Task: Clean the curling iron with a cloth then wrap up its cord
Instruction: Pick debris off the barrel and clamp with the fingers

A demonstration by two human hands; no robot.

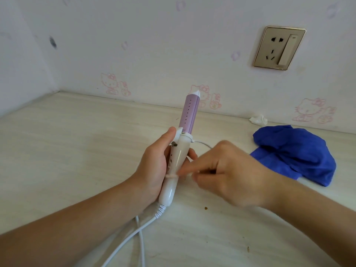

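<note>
Curling iron (180, 151) is standing upright, its stiff, slick handle clasped in the left hand (154, 166); the right hand (229, 170) is pinching its limp cord (134, 234), winding it round the handle.

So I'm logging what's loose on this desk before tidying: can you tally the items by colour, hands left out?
White and purple: 1, the curling iron with its cord
Blue: 1, the cloth
White: 1, the crumpled tissue
Total: 3
</note>
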